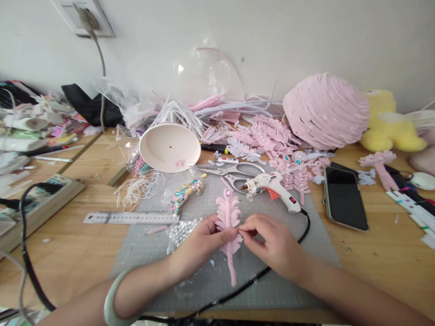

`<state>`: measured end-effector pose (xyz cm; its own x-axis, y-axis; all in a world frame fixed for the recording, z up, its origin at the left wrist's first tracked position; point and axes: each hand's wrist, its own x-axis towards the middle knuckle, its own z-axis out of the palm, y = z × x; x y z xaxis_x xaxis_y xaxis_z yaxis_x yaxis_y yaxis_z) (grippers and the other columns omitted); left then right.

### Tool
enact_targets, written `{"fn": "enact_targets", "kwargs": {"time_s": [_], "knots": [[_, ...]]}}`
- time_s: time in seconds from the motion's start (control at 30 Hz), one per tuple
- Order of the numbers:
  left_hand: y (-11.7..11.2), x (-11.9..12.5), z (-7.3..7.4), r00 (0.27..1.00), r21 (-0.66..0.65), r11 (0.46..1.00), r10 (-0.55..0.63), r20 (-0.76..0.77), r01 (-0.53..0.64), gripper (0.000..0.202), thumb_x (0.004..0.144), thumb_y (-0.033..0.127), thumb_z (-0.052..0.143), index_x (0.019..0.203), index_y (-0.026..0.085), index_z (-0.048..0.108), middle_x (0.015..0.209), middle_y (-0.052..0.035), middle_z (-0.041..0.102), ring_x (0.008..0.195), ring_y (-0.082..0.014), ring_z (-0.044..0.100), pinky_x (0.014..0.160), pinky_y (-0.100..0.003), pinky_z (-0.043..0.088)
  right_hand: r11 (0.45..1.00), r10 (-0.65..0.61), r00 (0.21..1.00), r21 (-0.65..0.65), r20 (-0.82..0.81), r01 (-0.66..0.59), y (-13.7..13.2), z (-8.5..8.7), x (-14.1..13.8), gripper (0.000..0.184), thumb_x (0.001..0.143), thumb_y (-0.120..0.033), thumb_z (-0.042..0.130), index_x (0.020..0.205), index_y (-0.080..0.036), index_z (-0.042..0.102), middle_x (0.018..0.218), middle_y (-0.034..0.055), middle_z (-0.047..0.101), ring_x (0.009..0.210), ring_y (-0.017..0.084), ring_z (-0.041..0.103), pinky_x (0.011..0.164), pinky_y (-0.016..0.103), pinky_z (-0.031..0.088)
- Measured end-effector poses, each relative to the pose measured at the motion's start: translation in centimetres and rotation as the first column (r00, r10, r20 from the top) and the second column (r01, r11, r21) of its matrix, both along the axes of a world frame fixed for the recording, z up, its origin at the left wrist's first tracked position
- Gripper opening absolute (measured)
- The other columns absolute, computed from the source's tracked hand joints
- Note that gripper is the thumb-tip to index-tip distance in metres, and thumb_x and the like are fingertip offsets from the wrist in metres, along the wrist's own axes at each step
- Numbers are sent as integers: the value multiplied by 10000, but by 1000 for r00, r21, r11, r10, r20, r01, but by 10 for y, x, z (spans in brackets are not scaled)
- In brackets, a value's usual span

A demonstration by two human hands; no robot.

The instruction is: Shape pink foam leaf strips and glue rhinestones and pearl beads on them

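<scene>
A pink fuzzy feather [228, 213], seemingly made of pipe cleaner, stands tip up over the cutting mat, with a round pink gem [227, 193] at its top and a bare stem below. My left hand [210, 235] grips its middle, thumb across the front. On the feather's right edge, the thumb and fingertips of my right hand [268, 237] pinch one of its side fronds. Just beyond lie a white hot glue gun [283, 192] and grey-handled scissors [234, 171]. Left of the feather is a bag of white pearl beads [183, 231].
A grey cutting mat [288, 280] lies beneath my hands, crossed by a black cord [251, 281]. A steel ruler [132, 218], colourful gems [185, 194] and a white bowl [170, 149] are at left. Phones [345, 197] lie right; a pink wrapped ball [326, 111] stands behind.
</scene>
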<state>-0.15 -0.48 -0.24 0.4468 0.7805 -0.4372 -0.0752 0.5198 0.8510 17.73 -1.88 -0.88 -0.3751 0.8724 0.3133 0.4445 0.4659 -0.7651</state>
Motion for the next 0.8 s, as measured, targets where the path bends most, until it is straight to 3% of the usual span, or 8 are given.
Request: {"fn": "enact_targets", "kwargs": {"time_s": [0.1,0.2,0.4,0.53,0.6,0.67,0.73,0.8], "knots": [[1,-1,-2,1000,3,1000,-22,-11,22,409,619,460,772,832,136,642,725,-18,618,649,-136,531,606,-221,412,938,-50,988,-345,-146,-4,5,1,0,85,834,-243,554,780,-187,591,674,-5,623,603,104,569,540,191,443],[2,-2,-3,998,8,998,-64,-4,64,428,607,455,782,862,138,648,728,-17,623,647,-137,538,603,-225,419,901,-80,976,-434,-200,-16,9,4,1,77,815,-258,576,801,-187,601,701,-9,632,628,103,577,563,190,448],[1,-1,0,999,9,999,-42,-10,42,394,663,481,735,819,133,638,698,-10,612,614,-123,530,574,-213,402,962,55,996,-265,-64,-70,7,6,1,78,803,-168,571,733,-190,598,655,-21,596,614,97,549,577,190,432],[1,-1,0,999,27,1000,17,-43,-16,371,637,464,755,734,135,614,647,3,589,584,-115,501,554,-206,385,998,22,999,64,34,-24,1,-1,-1,110,832,-147,507,759,-182,581,688,24,608,649,127,559,608,232,442],[0,-1,0,999,3,1000,27,-29,-27,371,628,461,760,726,137,609,641,6,586,576,-112,496,552,-206,382,996,17,999,92,32,-20,-1,-3,-2,119,830,-151,493,747,-185,570,692,33,604,665,138,559,622,249,445],[0,-2,0,1000,-35,999,16,-4,-16,376,622,458,765,749,136,618,653,5,591,579,-110,498,562,-207,384,991,28,999,-129,-47,-34,1,-3,-2,103,829,-194,507,741,-192,560,666,11,586,625,125,547,581,234,439],[0,-1,0,1000,-57,998,-6,6,6,390,609,451,776,786,135,631,675,5,597,590,-109,502,577,-208,387,909,-25,982,-413,-188,-56,4,-1,-1,85,827,-264,526,796,-194,564,673,-7,585,596,111,542,545,219,435],[1,-1,1,1000,-56,998,-29,0,29,412,594,450,786,814,135,639,695,6,597,601,-108,501,588,-208,389,827,-91,955,-555,-281,-84,8,1,-1,128,806,-314,557,838,-191,574,710,-6,601,622,113,556,566,221,447]]}}
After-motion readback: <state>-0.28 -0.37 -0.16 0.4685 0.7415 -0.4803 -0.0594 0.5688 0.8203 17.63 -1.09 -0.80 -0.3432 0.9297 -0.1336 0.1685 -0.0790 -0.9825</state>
